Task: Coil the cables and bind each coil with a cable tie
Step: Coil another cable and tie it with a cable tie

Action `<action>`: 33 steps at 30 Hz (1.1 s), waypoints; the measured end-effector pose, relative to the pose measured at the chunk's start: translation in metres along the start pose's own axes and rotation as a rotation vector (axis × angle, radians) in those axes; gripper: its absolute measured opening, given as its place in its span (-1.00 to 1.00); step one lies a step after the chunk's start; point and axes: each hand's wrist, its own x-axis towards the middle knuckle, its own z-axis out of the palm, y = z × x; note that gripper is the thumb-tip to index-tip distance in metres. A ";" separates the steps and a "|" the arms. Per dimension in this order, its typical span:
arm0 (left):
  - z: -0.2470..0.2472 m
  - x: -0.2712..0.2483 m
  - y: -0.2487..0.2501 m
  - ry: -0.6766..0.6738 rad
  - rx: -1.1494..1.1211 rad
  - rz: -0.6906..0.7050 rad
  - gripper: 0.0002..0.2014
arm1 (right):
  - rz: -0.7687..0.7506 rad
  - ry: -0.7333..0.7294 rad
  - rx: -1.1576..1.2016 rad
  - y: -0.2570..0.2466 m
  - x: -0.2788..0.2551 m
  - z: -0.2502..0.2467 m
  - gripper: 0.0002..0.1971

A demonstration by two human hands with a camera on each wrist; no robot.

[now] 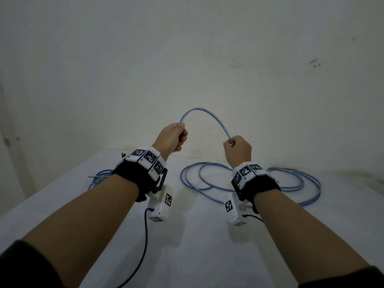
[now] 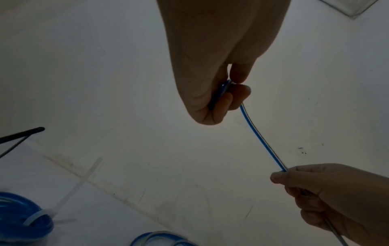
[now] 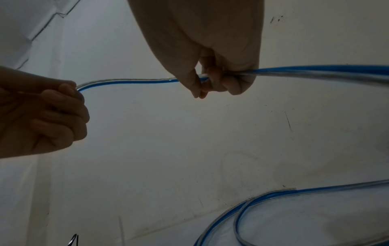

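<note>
White table (image 1: 197,246) below; L hand (image 1: 171,138) & R hand (image 1: 238,151) fingers curled tight on blue cable (image 1: 204,113) arching btwn them.

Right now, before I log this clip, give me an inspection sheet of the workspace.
Surface: white table, set against the wall.
Job's things: blue cable arched in the air between both hands, its remainder in loose loops on the table; a finished coil bound with a white cable tie at the left.
Clutter: nothing seen.
Grippers: left hand grips the cable; right hand pinches it.
Cables: black lead hangs from the wrist camera.
Surroundings: scuffed white wall.
</note>
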 end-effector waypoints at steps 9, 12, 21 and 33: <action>0.007 0.005 0.000 0.029 -0.034 0.162 -0.69 | -0.184 -0.318 -0.152 -0.009 -0.007 0.013 -0.71; 0.007 0.009 -0.007 0.026 0.134 0.303 -0.72 | -0.279 -0.521 -0.206 -0.018 -0.014 0.013 -0.69; -0.006 0.013 -0.027 0.001 0.753 0.500 -0.72 | -0.469 -0.721 -0.200 -0.046 -0.026 0.000 -0.78; -0.008 -0.003 -0.016 -0.237 0.151 0.073 -0.51 | -0.599 -0.257 -0.016 -0.034 -0.008 0.004 -0.80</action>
